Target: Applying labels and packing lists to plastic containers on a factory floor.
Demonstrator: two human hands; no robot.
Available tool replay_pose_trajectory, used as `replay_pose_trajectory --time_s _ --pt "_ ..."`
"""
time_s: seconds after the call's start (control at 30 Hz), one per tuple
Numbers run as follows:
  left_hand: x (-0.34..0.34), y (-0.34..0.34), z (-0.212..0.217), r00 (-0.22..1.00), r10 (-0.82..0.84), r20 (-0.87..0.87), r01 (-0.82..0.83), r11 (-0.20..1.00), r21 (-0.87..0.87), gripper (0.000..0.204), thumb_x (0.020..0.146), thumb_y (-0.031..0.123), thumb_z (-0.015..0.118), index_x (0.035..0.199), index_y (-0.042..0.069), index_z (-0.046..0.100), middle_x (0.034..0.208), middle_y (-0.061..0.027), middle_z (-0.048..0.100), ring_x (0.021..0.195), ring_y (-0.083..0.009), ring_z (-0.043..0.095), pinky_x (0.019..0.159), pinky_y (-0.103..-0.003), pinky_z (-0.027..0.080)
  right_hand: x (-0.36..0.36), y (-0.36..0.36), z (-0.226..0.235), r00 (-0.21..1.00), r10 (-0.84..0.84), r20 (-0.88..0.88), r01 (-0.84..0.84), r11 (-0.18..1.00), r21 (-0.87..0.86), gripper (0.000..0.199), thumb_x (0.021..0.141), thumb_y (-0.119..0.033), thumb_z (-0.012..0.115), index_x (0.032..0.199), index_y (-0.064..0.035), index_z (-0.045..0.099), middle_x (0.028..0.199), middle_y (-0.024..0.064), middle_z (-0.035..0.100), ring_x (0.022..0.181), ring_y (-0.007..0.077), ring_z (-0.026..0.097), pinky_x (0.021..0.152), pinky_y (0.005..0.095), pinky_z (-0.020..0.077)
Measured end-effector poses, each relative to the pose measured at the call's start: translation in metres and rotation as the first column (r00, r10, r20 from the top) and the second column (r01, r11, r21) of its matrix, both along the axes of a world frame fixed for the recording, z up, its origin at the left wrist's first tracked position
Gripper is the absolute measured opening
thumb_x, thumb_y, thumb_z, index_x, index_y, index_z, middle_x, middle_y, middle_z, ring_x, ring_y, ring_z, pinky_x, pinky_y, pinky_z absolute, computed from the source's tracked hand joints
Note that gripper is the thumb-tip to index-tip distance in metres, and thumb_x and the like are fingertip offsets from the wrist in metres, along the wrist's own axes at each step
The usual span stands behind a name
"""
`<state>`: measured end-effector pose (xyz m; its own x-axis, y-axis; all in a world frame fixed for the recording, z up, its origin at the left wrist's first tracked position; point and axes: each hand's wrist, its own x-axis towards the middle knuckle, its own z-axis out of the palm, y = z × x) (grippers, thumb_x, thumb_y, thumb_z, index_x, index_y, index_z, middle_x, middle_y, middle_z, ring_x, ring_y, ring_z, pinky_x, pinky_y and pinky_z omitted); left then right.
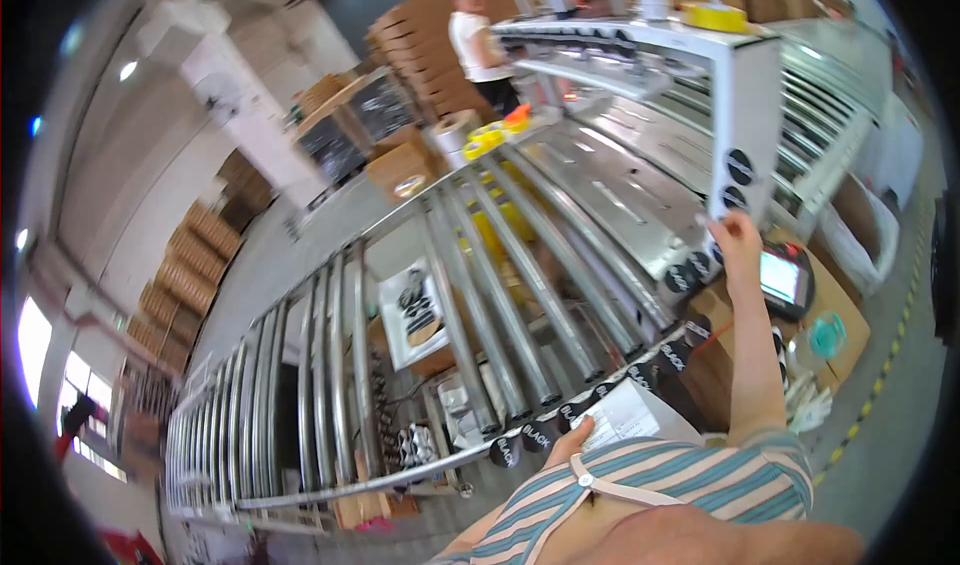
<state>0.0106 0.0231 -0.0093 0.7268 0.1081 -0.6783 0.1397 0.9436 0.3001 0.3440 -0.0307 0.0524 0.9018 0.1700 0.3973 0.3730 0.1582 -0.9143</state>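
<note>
My right hand (738,237) is raised to the lower edge of a white post (745,125) of the machine frame, fingertips touching near round black stickers (739,168) stuck on it. My left hand (568,442) is close to my chest and holds a white printed paper (628,415) at its edge. Round black stickers (540,435) line the front rail of the metal roller conveyor (480,285) just beyond that hand.
A handheld scanner with a lit screen (783,279) lies on a cardboard box (835,315) at right. Another person in a white top (478,50) stands at the conveyor's far end. Tape rolls (455,130) and cardboard stacks (190,265) sit beyond. Boxes lie under the rollers.
</note>
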Motion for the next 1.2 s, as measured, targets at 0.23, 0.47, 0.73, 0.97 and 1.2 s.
replay_pose_trajectory --time_s 0.23,0.47,0.73,0.97,1.2 --pt "0.083 -0.009 -0.004 0.986 -0.167 0.016 0.167 0.986 -0.023 0.052 0.089 0.038 0.044 0.126 0.004 0.039 0.12 -0.0151 0.051 0.105 -0.0294 0.052 0.094 -0.043 0.038 0.144 0.002 0.104 0.849 -0.411 0.331 0.417 0.907 0.056 0.034 0.068 -0.026 0.073 0.07 -0.0041 0.047 0.059 -0.001 0.043 0.054 0.0086 0.038 0.05 0.0243 0.0347" --pt "0.107 -0.003 -0.006 0.988 -0.143 0.051 0.144 0.989 -0.029 0.051 0.089 0.039 0.043 0.126 0.003 0.039 0.12 -0.015 0.051 0.105 -0.0293 0.052 0.093 -0.043 0.039 0.211 0.022 0.147 0.665 -0.574 0.478 0.645 0.764 0.02 0.033 0.064 -0.027 0.072 0.075 -0.0043 0.052 0.069 0.0087 0.054 0.065 0.0241 0.054 0.057 0.0344 0.0425" --pt "0.115 -0.001 -0.005 0.993 -0.073 0.093 0.078 0.996 -0.047 0.051 0.089 0.039 0.043 0.126 0.003 0.039 0.12 -0.015 0.051 0.105 -0.0293 0.053 0.093 -0.043 0.039 0.232 0.03 0.155 0.662 -0.603 0.444 0.67 0.743 0.01 0.031 0.065 -0.025 0.071 0.077 -0.0053 0.051 0.074 0.0096 0.055 0.072 0.0261 0.055 0.062 0.0369 0.043" --pt "0.12 0.003 -0.002 0.99 -0.015 0.139 0.024 0.998 -0.061 0.051 0.089 0.039 0.042 0.125 0.003 0.04 0.119 -0.0149 0.051 0.104 -0.0293 0.053 0.092 -0.043 0.039 0.238 0.037 0.159 0.642 -0.628 0.439 0.696 0.718 0.01 0.031 0.064 -0.025 0.072 0.077 -0.0059 0.051 0.076 0.0097 0.055 0.073 0.0267 0.055 0.064 0.0374 0.0432" --pt "0.118 0.006 -0.001 0.984 0.025 0.174 -0.012 0.997 -0.074 0.05 0.089 0.039 0.042 0.125 0.003 0.04 0.119 -0.0149 0.051 0.104 -0.0293 0.053 0.092 -0.043 0.04 0.243 0.035 0.165 0.584 -0.678 0.446 0.767 0.64 -0.031 0.037 0.062 -0.029 0.073 0.081 -0.006 0.052 0.082 0.0112 0.055 0.08 0.0293 0.054 0.07 0.0395 0.0433"
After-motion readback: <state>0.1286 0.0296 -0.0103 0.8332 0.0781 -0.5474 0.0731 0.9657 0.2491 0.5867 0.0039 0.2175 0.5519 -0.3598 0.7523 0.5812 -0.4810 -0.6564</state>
